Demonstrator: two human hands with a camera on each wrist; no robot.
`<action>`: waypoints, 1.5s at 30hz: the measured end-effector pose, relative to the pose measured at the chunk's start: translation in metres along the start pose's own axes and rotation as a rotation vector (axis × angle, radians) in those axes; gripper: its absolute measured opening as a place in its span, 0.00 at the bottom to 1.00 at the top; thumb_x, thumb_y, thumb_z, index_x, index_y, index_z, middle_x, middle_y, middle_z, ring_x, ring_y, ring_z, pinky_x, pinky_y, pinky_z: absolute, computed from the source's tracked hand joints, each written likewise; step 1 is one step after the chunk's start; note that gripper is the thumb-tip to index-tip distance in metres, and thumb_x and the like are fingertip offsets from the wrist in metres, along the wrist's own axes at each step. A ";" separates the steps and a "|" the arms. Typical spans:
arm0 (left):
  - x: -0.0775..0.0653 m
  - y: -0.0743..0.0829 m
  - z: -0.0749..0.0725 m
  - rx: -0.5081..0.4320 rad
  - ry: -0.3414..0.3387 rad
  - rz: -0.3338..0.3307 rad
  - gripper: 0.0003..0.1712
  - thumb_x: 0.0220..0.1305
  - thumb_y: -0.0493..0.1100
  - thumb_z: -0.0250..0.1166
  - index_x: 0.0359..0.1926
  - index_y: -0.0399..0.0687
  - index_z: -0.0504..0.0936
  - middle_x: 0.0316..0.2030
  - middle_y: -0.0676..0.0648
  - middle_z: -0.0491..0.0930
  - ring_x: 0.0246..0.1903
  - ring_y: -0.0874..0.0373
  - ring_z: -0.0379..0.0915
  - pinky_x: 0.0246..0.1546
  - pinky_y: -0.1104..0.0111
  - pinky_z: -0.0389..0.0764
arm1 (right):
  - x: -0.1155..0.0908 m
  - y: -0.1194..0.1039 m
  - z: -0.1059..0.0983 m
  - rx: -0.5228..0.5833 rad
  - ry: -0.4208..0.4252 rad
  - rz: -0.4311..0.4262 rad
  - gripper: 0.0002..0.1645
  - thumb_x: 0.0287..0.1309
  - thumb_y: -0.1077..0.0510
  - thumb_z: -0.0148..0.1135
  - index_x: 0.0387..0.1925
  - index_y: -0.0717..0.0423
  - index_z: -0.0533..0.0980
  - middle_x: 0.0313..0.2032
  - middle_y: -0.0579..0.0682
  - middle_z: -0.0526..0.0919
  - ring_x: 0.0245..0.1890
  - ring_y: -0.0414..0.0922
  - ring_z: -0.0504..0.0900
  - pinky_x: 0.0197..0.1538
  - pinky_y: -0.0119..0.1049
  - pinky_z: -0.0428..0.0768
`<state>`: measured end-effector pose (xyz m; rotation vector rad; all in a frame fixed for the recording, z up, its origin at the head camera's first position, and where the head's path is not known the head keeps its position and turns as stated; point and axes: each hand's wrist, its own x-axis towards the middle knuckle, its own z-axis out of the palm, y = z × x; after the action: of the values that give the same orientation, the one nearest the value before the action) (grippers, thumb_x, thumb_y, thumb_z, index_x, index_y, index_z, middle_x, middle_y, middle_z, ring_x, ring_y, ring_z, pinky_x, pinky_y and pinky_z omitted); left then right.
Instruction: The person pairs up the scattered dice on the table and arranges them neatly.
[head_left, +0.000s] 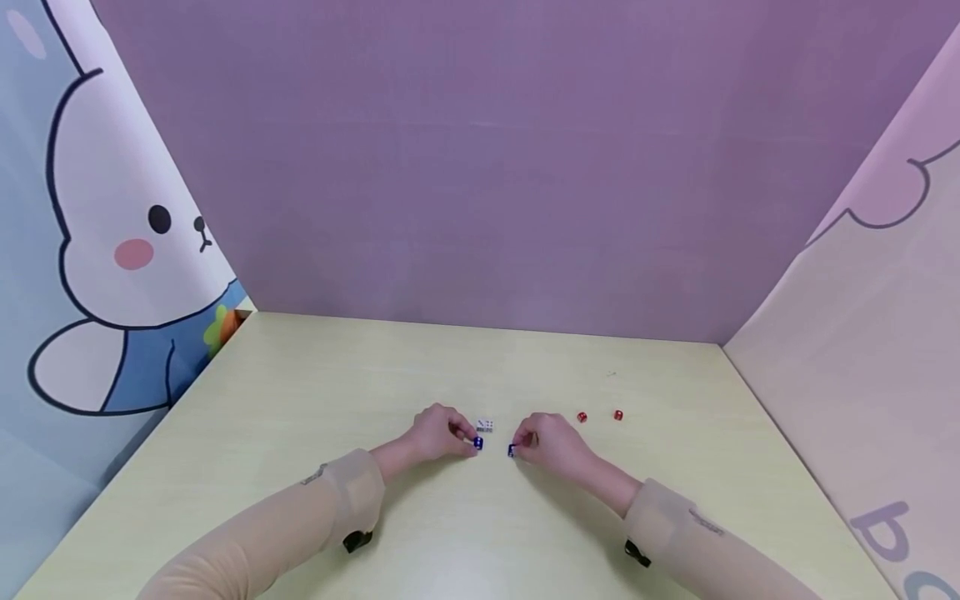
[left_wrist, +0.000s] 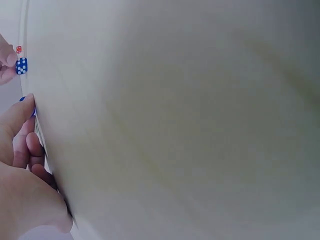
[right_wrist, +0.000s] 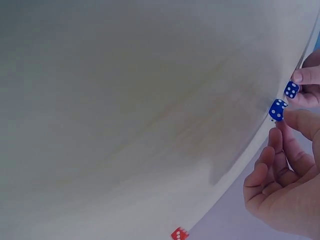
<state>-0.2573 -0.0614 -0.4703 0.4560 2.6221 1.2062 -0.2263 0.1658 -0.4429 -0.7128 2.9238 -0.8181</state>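
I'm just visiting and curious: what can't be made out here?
Head view: pips on the two red dice, too small.
Head view: a faint mark beyond them, too small to identify.
Left wrist view: most of the left blue die, hidden by left fingers.
Right wrist view: lower part of a red die, cut by bottom edge.

The table [head_left: 450, 358] is pale yellow-green. Midway between its left and right edges are two blue dice [head_left: 478, 443] with white dots, and, toward the far edge, white dice [head_left: 485, 426] with dark dots. Nearer the right edge, two red dice [head_left: 618, 415] carry white dots. A plain purple backdrop [head_left: 480, 167] rises at the far edge. Along the left edge, a light-blue panel [head_left: 26, 208] shows a black-outlined white rabbit [head_left: 112, 167] with a pink cheek; along the right edge, a pinkish-white panel [head_left: 847, 358] bears mauve lines. The sleeves [head_left: 300, 517] are beige.
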 end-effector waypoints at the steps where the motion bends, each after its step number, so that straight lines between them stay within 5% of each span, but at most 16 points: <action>1: 0.000 0.000 0.000 0.004 0.002 -0.002 0.10 0.43 0.45 0.78 0.29 0.54 0.86 0.24 0.56 0.77 0.28 0.62 0.69 0.42 0.62 0.62 | 0.002 -0.001 0.000 0.000 0.001 -0.002 0.04 0.48 0.64 0.69 0.27 0.53 0.82 0.26 0.41 0.80 0.27 0.36 0.74 0.31 0.27 0.74; 14: 0.000 0.005 -0.002 0.020 0.014 -0.027 0.10 0.44 0.46 0.77 0.29 0.54 0.86 0.24 0.57 0.77 0.29 0.62 0.70 0.49 0.53 0.59 | 0.017 -0.011 0.009 -0.006 0.019 -0.069 0.04 0.47 0.64 0.69 0.27 0.54 0.82 0.25 0.43 0.81 0.26 0.35 0.75 0.32 0.26 0.75; 45: 0.001 0.002 -0.001 0.027 0.018 -0.002 0.10 0.42 0.46 0.78 0.29 0.56 0.86 0.24 0.58 0.78 0.29 0.63 0.70 0.46 0.55 0.60 | 0.024 -0.021 0.014 0.025 -0.005 -0.057 0.03 0.49 0.64 0.68 0.28 0.56 0.81 0.25 0.44 0.80 0.23 0.35 0.73 0.27 0.26 0.73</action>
<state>-0.2576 -0.0601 -0.4682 0.4491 2.6560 1.1809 -0.2374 0.1327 -0.4424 -0.7992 2.8960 -0.8540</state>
